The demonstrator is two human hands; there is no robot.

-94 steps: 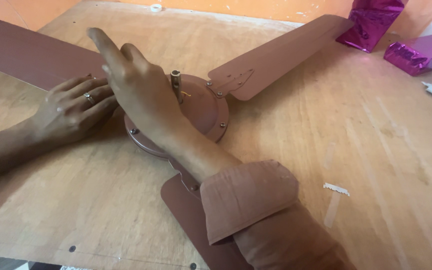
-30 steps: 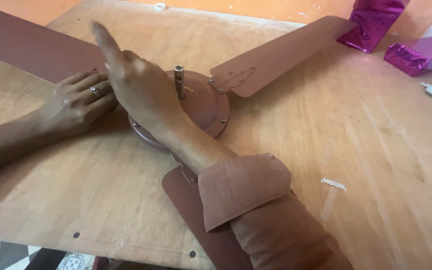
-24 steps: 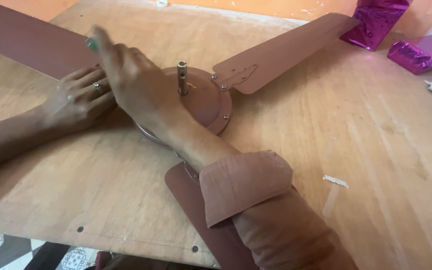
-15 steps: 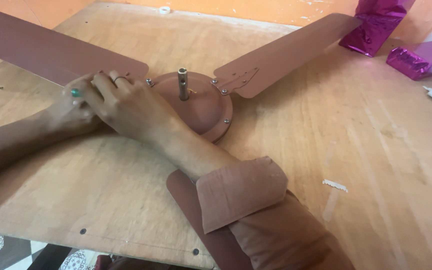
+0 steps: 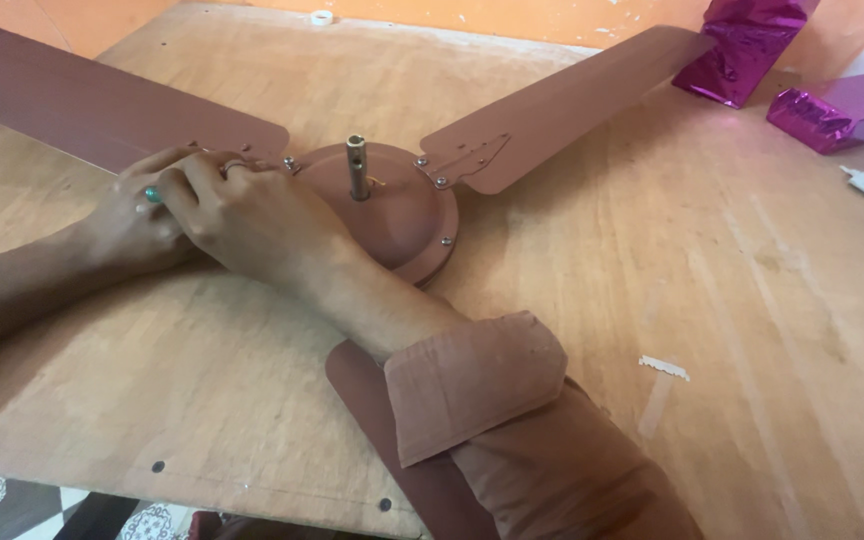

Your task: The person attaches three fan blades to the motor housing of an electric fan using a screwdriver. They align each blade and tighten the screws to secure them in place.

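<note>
My right hand (image 5: 242,205) and left hand (image 5: 142,215) meet at the root of the left fan blade (image 5: 102,105), just left of the motor hub (image 5: 392,205). Fingers curl narrowly there; what they pinch is hidden.

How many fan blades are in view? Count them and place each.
3. One blade runs to the upper left from under both hands, one reaches to the upper right toward the purple packages, and one points near, mostly hidden under the right sleeve.
</note>
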